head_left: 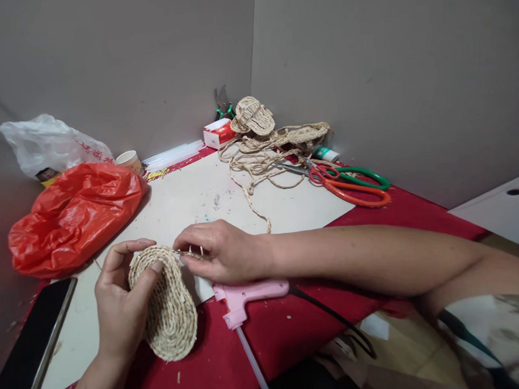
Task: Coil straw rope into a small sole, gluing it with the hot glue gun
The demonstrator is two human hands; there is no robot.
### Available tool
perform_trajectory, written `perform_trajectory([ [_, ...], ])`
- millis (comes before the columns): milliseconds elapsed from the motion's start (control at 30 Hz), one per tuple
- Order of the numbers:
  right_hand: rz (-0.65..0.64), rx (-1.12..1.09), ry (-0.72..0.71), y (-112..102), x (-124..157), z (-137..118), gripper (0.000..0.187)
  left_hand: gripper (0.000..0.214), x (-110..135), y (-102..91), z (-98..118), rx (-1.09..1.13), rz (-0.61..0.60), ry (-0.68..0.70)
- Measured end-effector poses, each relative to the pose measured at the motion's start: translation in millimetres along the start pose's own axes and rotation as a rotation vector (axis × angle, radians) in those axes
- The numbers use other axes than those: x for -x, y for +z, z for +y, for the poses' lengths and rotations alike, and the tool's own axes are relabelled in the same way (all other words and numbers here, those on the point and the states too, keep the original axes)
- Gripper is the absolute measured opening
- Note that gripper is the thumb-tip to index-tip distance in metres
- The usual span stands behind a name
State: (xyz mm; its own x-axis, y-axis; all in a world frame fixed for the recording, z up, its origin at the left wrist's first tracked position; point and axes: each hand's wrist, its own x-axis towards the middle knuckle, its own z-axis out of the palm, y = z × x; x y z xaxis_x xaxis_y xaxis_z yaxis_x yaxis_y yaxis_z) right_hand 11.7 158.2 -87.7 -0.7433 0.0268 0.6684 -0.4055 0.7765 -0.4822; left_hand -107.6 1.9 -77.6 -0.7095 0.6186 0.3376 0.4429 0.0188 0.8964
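Note:
My left hand (pixel 119 306) grips a small oval woven straw sole (pixel 166 307), thumb on its upper face, fingers curled round its far end. My right hand (pixel 221 253) pinches the loose straw cord end (pixel 189 253) at the sole's top edge, fingers closed on it. Under my right wrist lies a pink glue gun (pixel 243 299) on the red cloth, its clear glue stick pointing toward me.
A white board (pixel 208 195) covers the red table. Behind it lie a straw cord pile (pixel 261 152), another woven sole (pixel 254 115), orange and green scissors (pixel 349 183), a red-white box (pixel 219 133), glue sticks (pixel 173 154). Red bag (pixel 74 213), white bag (pixel 52 145), paper cup (pixel 130 159), phone (pixel 37 334) at left.

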Motion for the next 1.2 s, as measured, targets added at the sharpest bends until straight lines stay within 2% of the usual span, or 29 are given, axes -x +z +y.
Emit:
perform_trajectory([
  [133,0.062,-0.104,0.02,2.3,0.6,-2.2,0.023,0.024,-0.9,-0.7,-0.2,0.038,0.038,-0.006],
  [267,0.032,-0.146,0.125,4.3,1.6,-5.6,0.027,0.024,-1.6,0.1,-0.5,0.02,0.06,0.002],
  [467,0.001,-0.246,0.263,1.5,-0.7,-13.9,0.011,0.027,0.2,1.1,1.5,-0.021,0.087,0.055],
  [633,-0.012,-0.325,0.342,0.2,-2.9,-16.5,0.008,0.026,1.2,1.5,2.1,-0.032,0.088,0.072],
  [833,0.017,-0.351,0.347,3.9,-2.2,-19.6,0.012,0.026,1.1,3.1,0.3,-0.039,0.118,0.069],
  [1067,-0.016,-0.24,0.291,6.7,1.2,-24.2,0.028,0.022,1.2,6.5,4.8,-0.056,0.201,0.089],
  [1200,0.011,-0.189,0.274,15.1,5.0,-22.3,0.042,0.02,-2.0,9.3,4.0,-0.034,0.262,0.113],
])
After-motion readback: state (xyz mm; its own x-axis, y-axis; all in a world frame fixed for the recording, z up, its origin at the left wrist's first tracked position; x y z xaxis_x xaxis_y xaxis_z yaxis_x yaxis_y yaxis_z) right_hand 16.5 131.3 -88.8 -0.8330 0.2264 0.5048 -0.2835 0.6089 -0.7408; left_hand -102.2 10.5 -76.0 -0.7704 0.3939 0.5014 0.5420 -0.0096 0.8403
